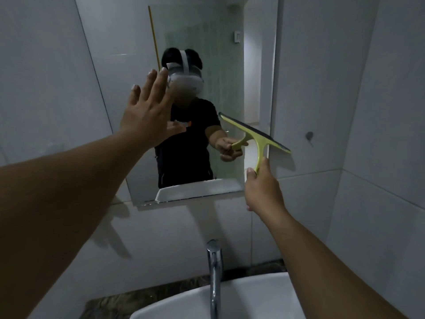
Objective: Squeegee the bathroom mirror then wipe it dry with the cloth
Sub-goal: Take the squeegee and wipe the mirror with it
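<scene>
The right hand [262, 187] held the yellow squeegee [255, 137] by its handle, fingers [251, 173] wrapped tight around the bottom end. The blade sat up above those fingers, tilted, against the lower right part of the mirror [202, 65], with one end sticking past the mirror's edge onto the wall. The left hand [147, 111] was empty, its fingers spread wide, flat near the glass on the left side. No cloth showed anywhere. If the blade stayed tilted, it could leave wet streaks. The open left hand could smudge the glass. Drips could fall toward the tap [215, 272] and sink [253, 300] below.
</scene>
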